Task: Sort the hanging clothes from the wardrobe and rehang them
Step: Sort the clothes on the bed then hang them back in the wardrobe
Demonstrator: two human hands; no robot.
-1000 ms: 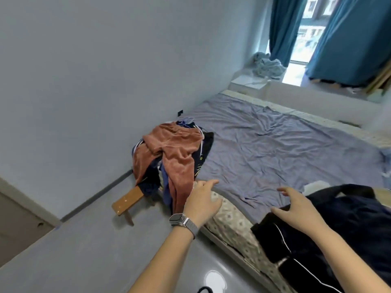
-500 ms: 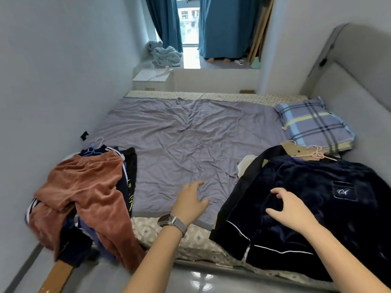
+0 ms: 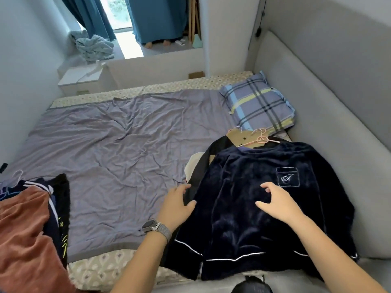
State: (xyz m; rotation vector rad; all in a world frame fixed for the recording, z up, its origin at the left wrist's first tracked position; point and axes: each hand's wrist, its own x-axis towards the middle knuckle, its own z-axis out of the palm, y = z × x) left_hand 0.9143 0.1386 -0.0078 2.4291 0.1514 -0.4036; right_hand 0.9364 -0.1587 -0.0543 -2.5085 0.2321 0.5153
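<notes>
Right now your left hand (image 3: 176,206) rests at the left edge of the navy velvet top (image 3: 254,218), fingers loosely spread and gripping nothing. Your right hand (image 3: 277,203) hovers over its chest, fingers half-curled, holding nothing. That top lies on the bed (image 3: 118,157), with pink hangers (image 3: 262,138) at its collar. A heap of clothes (image 3: 27,229) sits at the bed's left corner.

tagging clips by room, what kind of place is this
Most likely a bedroom: a bed with a plaid pillow, padded headboard and clothes on hangers laid out.
</notes>
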